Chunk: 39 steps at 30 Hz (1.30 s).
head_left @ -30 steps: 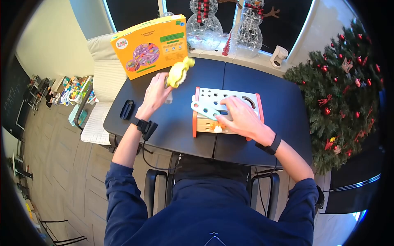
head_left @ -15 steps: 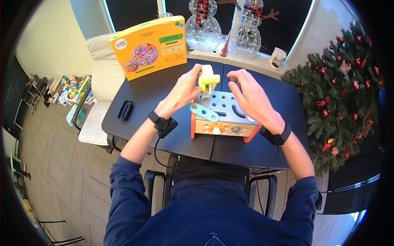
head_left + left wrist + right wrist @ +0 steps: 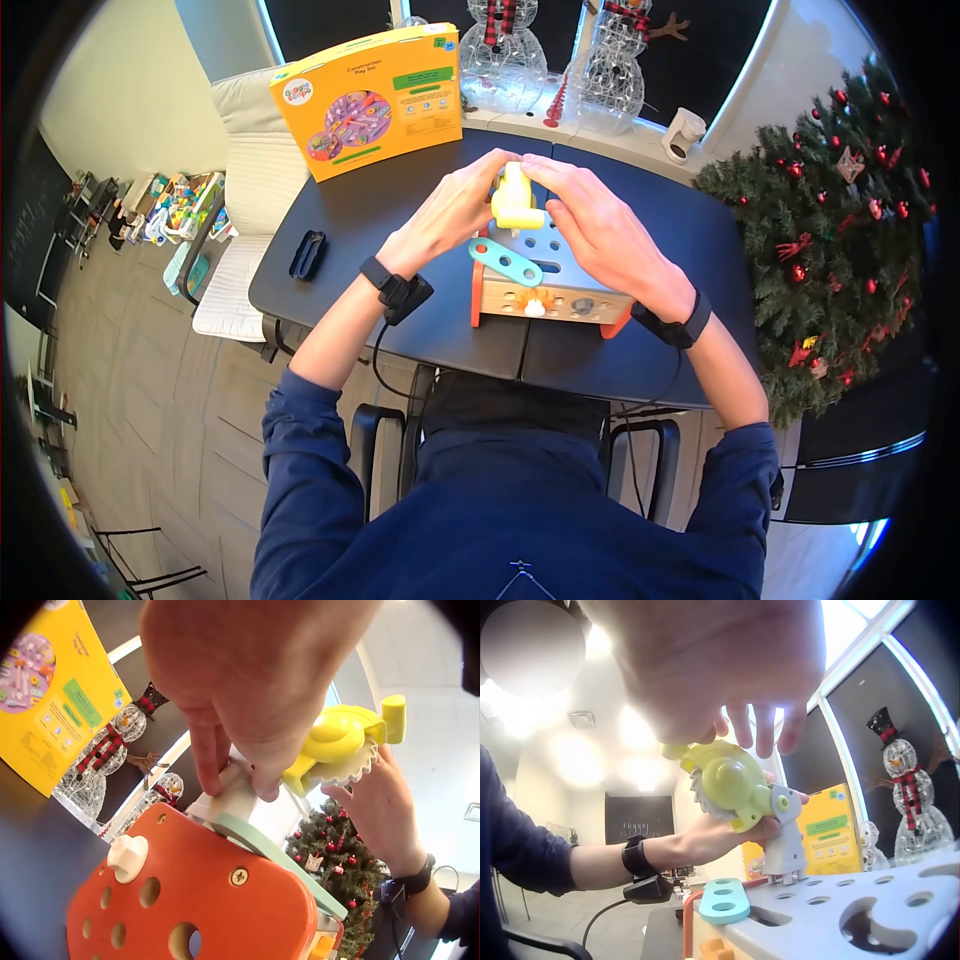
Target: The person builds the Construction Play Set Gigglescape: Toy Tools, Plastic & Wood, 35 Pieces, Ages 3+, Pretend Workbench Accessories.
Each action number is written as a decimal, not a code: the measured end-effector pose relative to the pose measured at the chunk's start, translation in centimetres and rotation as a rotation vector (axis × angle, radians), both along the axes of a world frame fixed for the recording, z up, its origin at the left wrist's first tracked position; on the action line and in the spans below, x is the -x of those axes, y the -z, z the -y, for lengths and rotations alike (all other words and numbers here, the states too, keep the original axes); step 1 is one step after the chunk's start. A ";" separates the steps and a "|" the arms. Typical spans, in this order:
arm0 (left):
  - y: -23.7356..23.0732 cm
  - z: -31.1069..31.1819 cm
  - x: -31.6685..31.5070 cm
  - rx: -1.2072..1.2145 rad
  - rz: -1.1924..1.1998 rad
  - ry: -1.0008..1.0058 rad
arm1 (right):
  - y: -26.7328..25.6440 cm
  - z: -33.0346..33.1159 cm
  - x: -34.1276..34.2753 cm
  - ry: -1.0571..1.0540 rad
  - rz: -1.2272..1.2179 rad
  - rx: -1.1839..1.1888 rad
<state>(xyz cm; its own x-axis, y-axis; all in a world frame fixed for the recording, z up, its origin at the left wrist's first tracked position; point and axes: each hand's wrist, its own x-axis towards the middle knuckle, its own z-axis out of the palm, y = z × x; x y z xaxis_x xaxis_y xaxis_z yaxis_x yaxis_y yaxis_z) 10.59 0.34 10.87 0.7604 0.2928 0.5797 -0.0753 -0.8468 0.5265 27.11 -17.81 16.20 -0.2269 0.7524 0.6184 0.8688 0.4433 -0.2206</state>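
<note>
A yellow toy circular saw (image 3: pixel 727 780) with a white toothed blade stands upright on a light grey mount (image 3: pixel 784 840). Pegs under the mount meet the perforated top of the toy workbench (image 3: pixel 825 907), near its left end. My left hand (image 3: pixel 445 215) pinches the mount between thumb and fingers, low beside the saw. From the other side, my right hand (image 3: pixel 600 225) reaches over the saw, its fingers extended along the saw's upper part. A turquoise strip with holes (image 3: pixel 506 261) lies across the bench's left front corner.
Behind to the left stands a yellow play set box (image 3: pixel 370 110). A small black tray (image 3: pixel 308 256) sits on the dark table (image 3: pixel 400 330). An orange gear (image 3: pixel 533 300) and a grey knob (image 3: pixel 582 307) are on the bench front; a decorated tree (image 3: pixel 830 240) rises at right.
My left hand has brought the saw from the left onto the bench top. My right hand has left the turquoise strip, risen, and moved in over the saw.
</note>
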 end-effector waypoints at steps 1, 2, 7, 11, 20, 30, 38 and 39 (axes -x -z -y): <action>0.0 0.0 -0.1 -0.006 -0.006 -0.006 | 0.0 0.0 0.0 0.001 0.010 -0.003; 0.1 -0.1 -0.2 -0.024 0.002 -0.006 | -0.1 0.0 0.0 -0.005 0.012 0.018; 0.2 -0.1 0.0 0.030 -0.018 0.002 | -0.5 0.2 -0.3 -0.018 0.039 0.076; 0.8 -0.5 0.0 0.006 -0.034 -0.008 | -0.2 0.2 -0.4 -0.033 0.047 0.072; 1.4 -0.9 -0.4 0.066 -0.080 -0.004 | 0.8 0.1 -0.2 -0.020 0.021 0.042; 1.3 -1.1 -0.6 0.127 -0.174 -0.030 | 1.2 1.2 -0.3 -0.015 0.176 0.069; 0.5 -2.1 1.1 -0.028 -0.202 0.101 | 2.5 2.5 -0.3 -0.005 0.392 0.074; 0.3 -2.0 1.3 -0.034 -0.207 0.098 | 2.7 2.6 -0.5 -0.021 0.436 0.072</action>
<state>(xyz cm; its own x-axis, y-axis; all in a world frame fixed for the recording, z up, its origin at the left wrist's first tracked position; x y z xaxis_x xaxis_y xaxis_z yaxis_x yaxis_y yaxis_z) 9.31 2.31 10.57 0.8879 0.1942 0.4170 -0.0520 -0.8583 0.5105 27.63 -20.38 13.54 -0.4710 0.7826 0.4070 0.8783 0.4590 0.1338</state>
